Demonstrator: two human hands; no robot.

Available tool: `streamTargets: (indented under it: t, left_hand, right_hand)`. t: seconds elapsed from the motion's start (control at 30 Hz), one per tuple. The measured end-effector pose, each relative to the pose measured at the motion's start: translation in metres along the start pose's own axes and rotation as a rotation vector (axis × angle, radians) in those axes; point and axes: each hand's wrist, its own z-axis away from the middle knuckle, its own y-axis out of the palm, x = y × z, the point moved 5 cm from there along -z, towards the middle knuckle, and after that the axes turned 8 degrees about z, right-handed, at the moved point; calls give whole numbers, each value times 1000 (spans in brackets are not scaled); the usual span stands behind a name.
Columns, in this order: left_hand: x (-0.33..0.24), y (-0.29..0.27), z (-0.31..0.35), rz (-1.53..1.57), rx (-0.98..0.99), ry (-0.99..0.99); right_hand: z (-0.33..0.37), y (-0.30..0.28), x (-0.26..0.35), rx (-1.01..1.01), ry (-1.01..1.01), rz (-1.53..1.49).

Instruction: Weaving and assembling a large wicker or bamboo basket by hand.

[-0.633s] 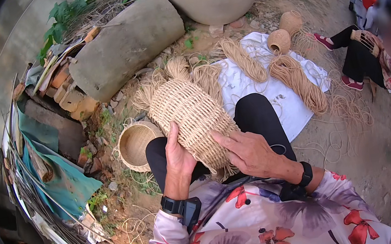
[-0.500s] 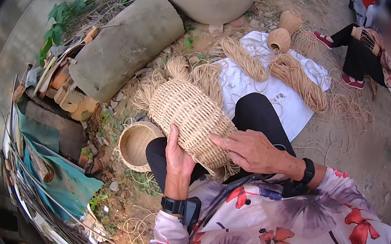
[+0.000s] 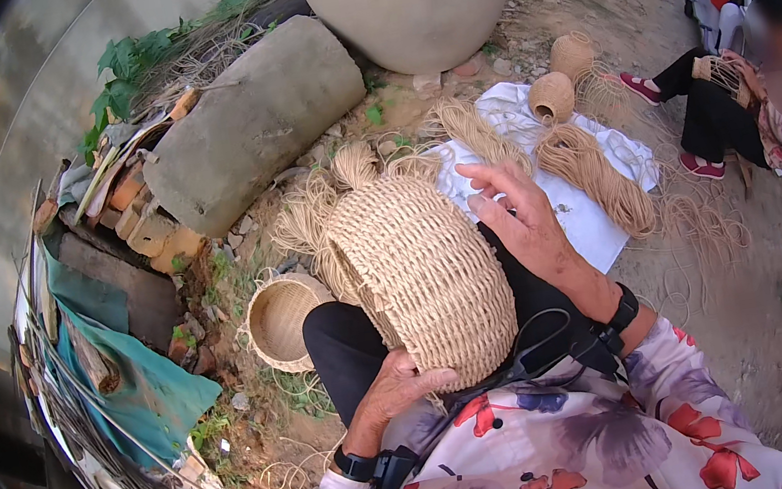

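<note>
A woven straw-coloured rope basket [image 3: 437,278] lies tilted across my lap, its opening turned to the left. My left hand [image 3: 396,392] grips its near lower edge, thumb on the outer weave; the other fingers are partly hidden. Raised beside the basket's far right side, my right hand [image 3: 530,224] is open, fingers apart, with nothing in it. On the ground left of my knee sits a smaller round basket [image 3: 291,318]. Behind the held basket are loose strands of cord [image 3: 306,215].
Rope bundles [image 3: 593,176] lie on a white cloth [image 3: 602,248], with small woven vessels [image 3: 552,97] beyond. A seated person at right holds a basket [image 3: 718,76]. A concrete cylinder [image 3: 257,123], a large pot [image 3: 411,9] and green sheeting [image 3: 132,369] stand around.
The basket has turned, so its opening now faces left. My right hand has lifted off it and moved up and away. My left hand has shifted down to the near edge.
</note>
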Motion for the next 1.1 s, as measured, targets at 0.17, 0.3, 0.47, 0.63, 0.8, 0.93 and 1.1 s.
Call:
streamTargets:
  t: [0.17, 0.3, 0.47, 0.63, 0.8, 0.93, 1.1]
  left_hand:
    - [-18, 10, 12, 43, 129, 2]
    - [-63, 7, -17, 329, 109, 161]
    - [-90, 12, -30, 677, 104, 373]
    - [-69, -11, -22, 837, 74, 409]
    - [-55, -25, -27, 674, 99, 360]
    - [-24, -31, -21, 416, 13, 239]
    - [6, -13, -8, 285, -63, 51]
  right_hand:
    - [-20, 47, -43, 444, 348, -690]
    - [-22, 56, -27, 366, 149, -422]
    - [-7, 20, 18, 83, -165, 43]
    - [43, -17, 68, 67, -444, 217]
    - [57, -7, 67, 74, -513, 291]
    - [48, -10, 34, 99, -267, 92]
    - [-1, 5, 12, 32, -66, -23]
